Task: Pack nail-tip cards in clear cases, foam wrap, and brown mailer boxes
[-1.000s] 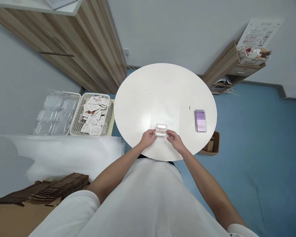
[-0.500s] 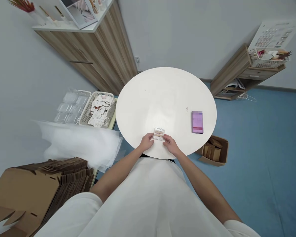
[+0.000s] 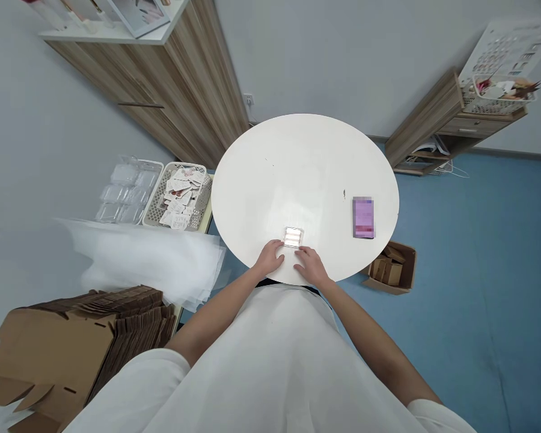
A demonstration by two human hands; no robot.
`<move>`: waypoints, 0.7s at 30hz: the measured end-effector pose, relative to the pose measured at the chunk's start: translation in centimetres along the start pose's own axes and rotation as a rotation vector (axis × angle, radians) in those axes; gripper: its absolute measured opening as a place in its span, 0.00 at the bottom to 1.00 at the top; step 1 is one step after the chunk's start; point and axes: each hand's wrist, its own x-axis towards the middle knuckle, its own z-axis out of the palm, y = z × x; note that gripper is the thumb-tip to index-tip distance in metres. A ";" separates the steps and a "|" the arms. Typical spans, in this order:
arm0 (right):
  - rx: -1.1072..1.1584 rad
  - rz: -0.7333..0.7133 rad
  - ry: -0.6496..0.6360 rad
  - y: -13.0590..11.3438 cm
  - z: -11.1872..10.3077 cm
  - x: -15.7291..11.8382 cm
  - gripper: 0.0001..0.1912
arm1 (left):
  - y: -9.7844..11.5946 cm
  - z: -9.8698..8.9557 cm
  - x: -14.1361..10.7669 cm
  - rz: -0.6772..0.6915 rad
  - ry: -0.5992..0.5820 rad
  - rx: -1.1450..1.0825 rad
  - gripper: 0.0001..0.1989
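A small clear plastic box point(image 3: 293, 237) with glare across its top sits near the front edge of the white round table point(image 3: 306, 162). What lies inside the box is hard to make out under the reflection. At the box's near left corner are the fingertips of my left hand point(image 3: 269, 258), its fingers stretched out and thumb apart. My right hand point(image 3: 312, 266) rests at the near right corner, fingers spread. Whether the fingertips touch the box or stop just beside it I cannot tell.
A blurred purple phone-like item point(image 3: 363, 218) lies on the table's right. To the left are a basket of cards point(image 3: 178, 197), clear plastic boxes point(image 3: 126, 191), white sheets point(image 3: 148, 258) and stacked flat cardboard point(image 3: 54, 343). A cardboard box point(image 3: 391, 270) stands on the floor at right.
The clear box has shifted slightly away from me and now shows bright glare. My hands have drawn from its sides to its near corners. The whole view has tilted a little.
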 end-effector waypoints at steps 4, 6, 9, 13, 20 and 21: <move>-0.285 -0.067 -0.068 -0.7 0.7 -0.5 0.12 | -1.0 -1.1 -0.8 0.072 -0.067 0.099 0.18; -0.367 -0.074 -0.058 -0.9 1.0 -0.4 0.08 | -1.3 -1.6 -1.1 0.104 -0.108 0.155 0.17; -0.448 -0.075 -0.058 -1.2 1.1 0.1 0.10 | -1.3 -2.2 -1.1 0.147 -0.170 0.243 0.20; -0.412 -0.021 -0.039 -1.7 0.5 0.6 0.10 | -1.1 -2.7 -1.1 0.227 -0.194 0.342 0.23; -0.318 0.006 0.035 -2.7 -0.1 -1.1 0.09 | -1.8 -3.3 -1.0 0.207 -0.185 0.397 0.11; -0.333 -0.006 0.049 -2.7 0.1 -1.5 0.11 | -1.9 -3.3 -1.1 0.202 -0.185 0.393 0.11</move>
